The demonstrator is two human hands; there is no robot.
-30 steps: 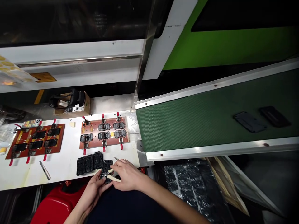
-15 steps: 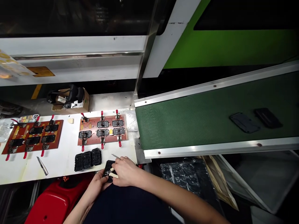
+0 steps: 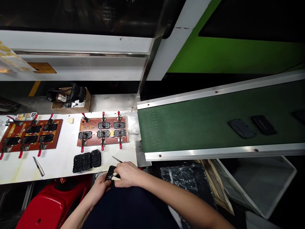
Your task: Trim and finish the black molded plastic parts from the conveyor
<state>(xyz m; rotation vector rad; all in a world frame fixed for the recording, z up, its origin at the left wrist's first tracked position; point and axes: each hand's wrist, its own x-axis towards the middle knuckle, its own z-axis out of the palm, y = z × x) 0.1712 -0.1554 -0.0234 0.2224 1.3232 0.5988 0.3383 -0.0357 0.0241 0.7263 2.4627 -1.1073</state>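
At the table's front edge, close to my body, my left hand [image 3: 100, 184] is closed on a black plastic part [image 3: 110, 171] with a ribbed inside. My right hand [image 3: 128, 174] wraps round the cream handles of a pair of nippers [image 3: 115, 177], whose metal jaws are at the part's surface. A thin blade [image 3: 116, 158] sticks out beyond my right knuckles; whether it lies on the table or is held, I cannot tell. Several similar black parts [image 3: 87, 161] stand side by side on the table, left of my hands.
Two red-brown fixture boards [image 3: 91, 124] with red-handled clamps hold black parts. A utility knife [image 3: 38, 166] lies at the front left. To the right, a green conveyor [image 3: 181, 127] carries black parts. A red stool [image 3: 45, 203] stands below the table; a cardboard box [image 3: 71, 106] sits behind.
The view has shifted slightly. On the conveyor, the black parts sit a little further left, and another has come in at the right edge. My hands keep the same grip.
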